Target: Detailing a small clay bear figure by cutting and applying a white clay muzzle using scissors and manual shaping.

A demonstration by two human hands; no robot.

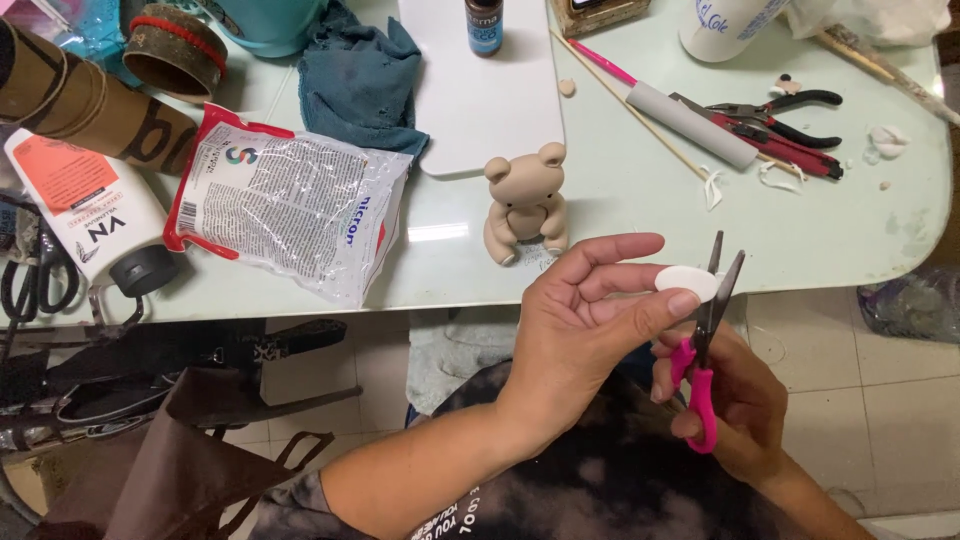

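Below the table edge (620, 285), left hand (585, 320) pinches a white clay piece (687, 281); right hand (735, 400) grips pink-handled scissors (705, 340), blades parted at it, near a clay bear (525, 203)

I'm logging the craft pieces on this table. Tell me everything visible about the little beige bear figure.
The small beige clay bear figure sits upright on the pale green glass table, near its front edge. It has two round ears, a plain smooth head, stubby arms and legs with lighter foot soles. The surface looks matte and soft, like modelling clay. No hand touches it; the white board lies just behind it.
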